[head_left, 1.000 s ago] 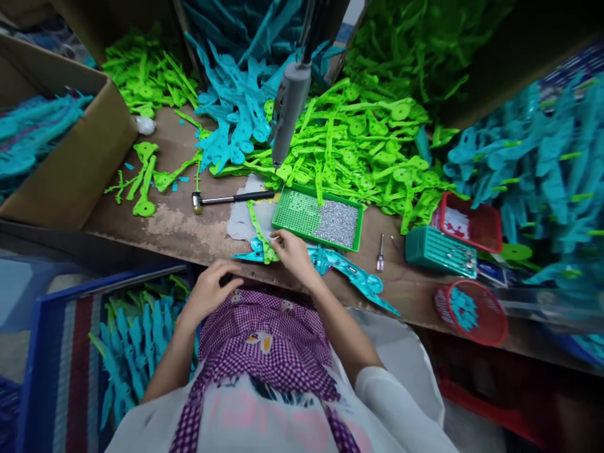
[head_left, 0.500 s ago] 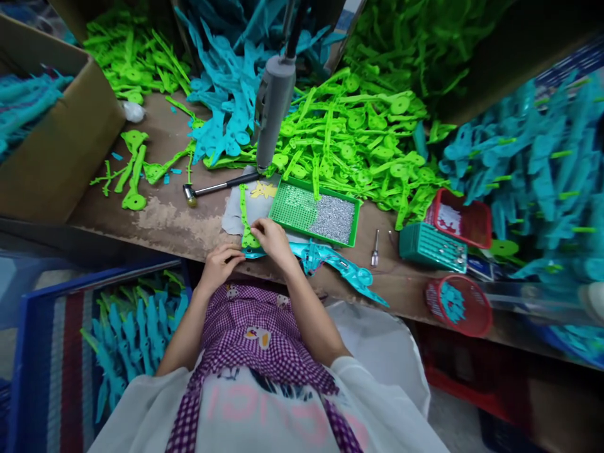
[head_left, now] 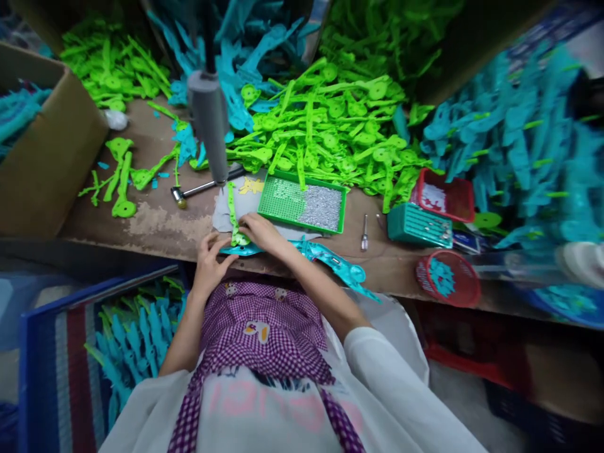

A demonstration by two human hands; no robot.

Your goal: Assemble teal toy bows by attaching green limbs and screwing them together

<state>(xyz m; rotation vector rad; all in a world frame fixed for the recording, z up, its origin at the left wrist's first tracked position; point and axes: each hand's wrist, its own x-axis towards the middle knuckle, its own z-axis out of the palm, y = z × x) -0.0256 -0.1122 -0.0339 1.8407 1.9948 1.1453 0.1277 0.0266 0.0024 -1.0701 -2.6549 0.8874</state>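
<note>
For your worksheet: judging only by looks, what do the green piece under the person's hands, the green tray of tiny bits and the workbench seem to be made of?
Green piece: probably moulded plastic, with a uniform bright colour and thin flat shape. Green tray: likely plastic too, with a gridded floor; its silvery bits glint like metal, too small to be sure. Workbench: apparently wood or board, brown, matt, worn pale in patches.

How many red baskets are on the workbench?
2. One red basket sits behind the teal basket; the other red basket stands at the bench's near edge. The piles may hide more.

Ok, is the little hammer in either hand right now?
No, the hammer lies on the bench beyond both hands, which rest on the teal and green parts.
</note>
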